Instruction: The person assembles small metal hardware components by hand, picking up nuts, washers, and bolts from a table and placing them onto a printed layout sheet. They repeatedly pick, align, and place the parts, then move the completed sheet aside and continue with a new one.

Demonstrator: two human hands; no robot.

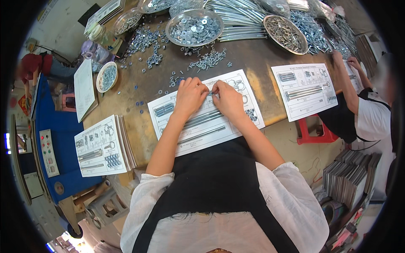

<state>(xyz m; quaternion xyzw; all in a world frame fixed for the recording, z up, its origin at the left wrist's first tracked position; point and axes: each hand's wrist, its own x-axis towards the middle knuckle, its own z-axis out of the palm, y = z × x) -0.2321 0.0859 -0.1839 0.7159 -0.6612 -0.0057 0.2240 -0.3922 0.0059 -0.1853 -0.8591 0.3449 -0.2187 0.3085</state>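
A white printed hardware card point(198, 145) lies on the table in front of me, with long metal rods point(202, 119) and nuts point(251, 114) on it. Over its upper half my left hand point(190, 98) is closed, fingers curled and thumb toward the right hand. My right hand point(230, 102) pinches close beside it, fingertips nearly meeting the left ones. Something small and metallic shows between the two hands, too covered to name. Just beyond the fingers are loose short screws point(211, 60). Both hands partly cover the card's printed drawings.
Farther back stand a bowl of washers point(195, 28), a bowl of screws point(286, 34) and a pile of long rods point(240, 19). A small white bowl point(107, 77) is at left. Stacked cards point(101, 147) lie at left, another card point(303, 90) at right. A co-worker point(371, 109) sits at right.
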